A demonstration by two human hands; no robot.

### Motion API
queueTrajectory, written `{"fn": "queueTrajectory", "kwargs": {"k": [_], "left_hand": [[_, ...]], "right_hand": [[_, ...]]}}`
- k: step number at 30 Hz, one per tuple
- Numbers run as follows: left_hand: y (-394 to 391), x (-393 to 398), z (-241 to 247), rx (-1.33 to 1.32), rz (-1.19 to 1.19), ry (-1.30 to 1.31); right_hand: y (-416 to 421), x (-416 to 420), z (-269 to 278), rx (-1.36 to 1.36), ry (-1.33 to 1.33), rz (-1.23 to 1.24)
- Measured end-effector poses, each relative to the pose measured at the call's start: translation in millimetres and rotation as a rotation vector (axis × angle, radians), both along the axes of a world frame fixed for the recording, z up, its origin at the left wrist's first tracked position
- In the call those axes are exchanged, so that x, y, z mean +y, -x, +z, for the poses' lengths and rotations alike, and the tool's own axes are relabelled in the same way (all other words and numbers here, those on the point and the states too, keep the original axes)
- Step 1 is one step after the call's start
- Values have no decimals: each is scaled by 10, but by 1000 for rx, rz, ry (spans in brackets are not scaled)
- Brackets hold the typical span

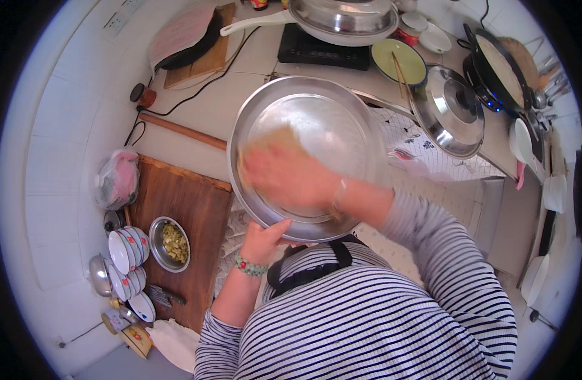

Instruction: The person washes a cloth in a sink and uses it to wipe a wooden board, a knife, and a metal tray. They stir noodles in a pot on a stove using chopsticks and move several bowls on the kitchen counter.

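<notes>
A large round stainless steel pan [338, 128] is held in front of my body. My left hand [267, 237] grips its near rim, thumb on top, with a green bead bracelet at the wrist. Inside the pan, my right hand [286, 171] is blurred by motion and presses a yellowish cloth [281, 137] against the metal towards the left side. The cloth is blurred too and partly hidden under the hand.
At left, a wooden board [196, 209] carries a steel bowl [153, 242] of chopped green food, a knife [170, 295] and stacked bowls [122, 251]. A glass lid [447, 114], a green bowl with chopsticks [405, 57] and an induction cooker [319, 50] stand beyond the pan.
</notes>
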State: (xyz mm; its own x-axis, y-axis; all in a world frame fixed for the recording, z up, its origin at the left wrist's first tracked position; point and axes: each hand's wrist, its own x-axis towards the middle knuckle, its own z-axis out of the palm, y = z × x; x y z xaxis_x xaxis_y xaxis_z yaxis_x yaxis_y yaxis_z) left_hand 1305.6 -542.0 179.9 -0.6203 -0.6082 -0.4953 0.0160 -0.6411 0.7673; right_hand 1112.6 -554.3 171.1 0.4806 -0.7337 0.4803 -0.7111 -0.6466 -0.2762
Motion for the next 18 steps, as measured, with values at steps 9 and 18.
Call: {"fn": "queueTrajectory", "kwargs": {"k": [9, 18], "left_hand": [[121, 31, 224, 6, 57, 74], [26, 65, 211, -43, 52, 352]], "right_hand": [[237, 404, 84, 49, -337, 115], [303, -34, 220, -158, -10, -305]]}}
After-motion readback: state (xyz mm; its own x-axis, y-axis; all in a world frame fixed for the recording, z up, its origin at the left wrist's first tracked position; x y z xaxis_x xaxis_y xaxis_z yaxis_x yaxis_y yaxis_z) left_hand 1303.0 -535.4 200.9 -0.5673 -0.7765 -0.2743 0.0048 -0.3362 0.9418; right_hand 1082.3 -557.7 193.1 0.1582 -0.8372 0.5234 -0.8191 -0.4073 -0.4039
